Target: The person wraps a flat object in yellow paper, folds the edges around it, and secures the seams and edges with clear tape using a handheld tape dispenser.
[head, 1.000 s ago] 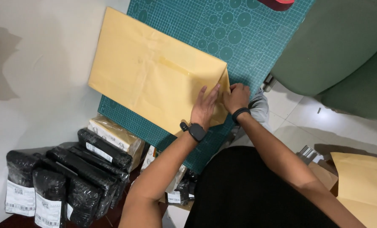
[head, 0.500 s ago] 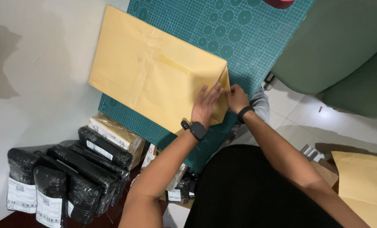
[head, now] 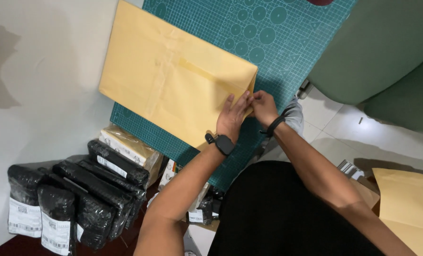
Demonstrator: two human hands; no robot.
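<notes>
**Both hands at the corner of a large envelope**

A pale counter [head: 41, 71] carries a teal cutting mat [head: 287, 47] with a printed grid and circles. On the mat lies a big yellow-brown paper envelope [head: 173, 80], flat and set at an angle, one end hanging past the mat's edge onto the counter.

The left hand [head: 231, 118], a dark watch on its wrist, rests flat and open on the envelope's near corner, fingers spread and pressing down. The right hand [head: 263, 106] is curled, its fingertips pinching the edge of the envelope at that same corner, just beside the left fingertips.

Below the counter stand black wrapped parcels [head: 74, 199] with white labels; another yellow-brown envelope [head: 410, 208] lies at the lower right.

A likely slip: the thin paper edge could crease or tear if the pinch pulls while the flat hand pins the corner, or the envelope could slide on the smooth mat.
</notes>
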